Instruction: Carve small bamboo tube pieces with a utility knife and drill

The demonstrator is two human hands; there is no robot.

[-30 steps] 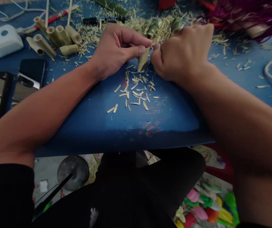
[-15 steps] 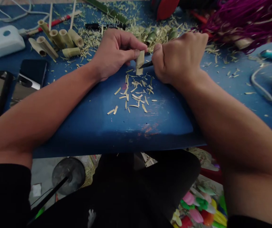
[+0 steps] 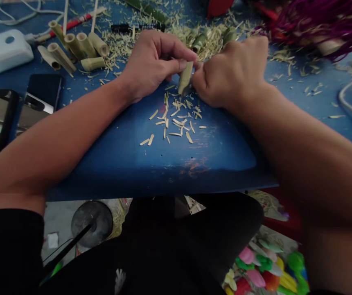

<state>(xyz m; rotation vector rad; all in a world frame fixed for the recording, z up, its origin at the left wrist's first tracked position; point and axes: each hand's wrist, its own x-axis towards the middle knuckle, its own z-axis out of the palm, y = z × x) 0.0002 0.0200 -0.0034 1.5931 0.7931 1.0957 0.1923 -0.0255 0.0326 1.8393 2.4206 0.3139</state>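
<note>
Between thumb and fingers, my left hand (image 3: 159, 61) pinches a short pale green bamboo piece (image 3: 185, 78), its lower end tilted toward the table. My right hand (image 3: 231, 73) is closed in a fist close against the right side of that piece. The dark blade seen earlier in this fist is mostly hidden now. Thin pale shavings (image 3: 180, 122) lie scattered on the blue table (image 3: 127, 155) just below the hands.
Several cut bamboo tubes (image 3: 84, 45) stand and lie at the upper left, near a white power bank (image 3: 4, 53) and a phone (image 3: 42, 94). A shavings heap (image 3: 206, 41) lies behind my hands, purple strands (image 3: 317, 28) at the upper right.
The bamboo piece has tilted and shifted slightly right. My right hand has moved a little left, closer to my left fingers, and the dark blade no longer shows clearly.
</note>
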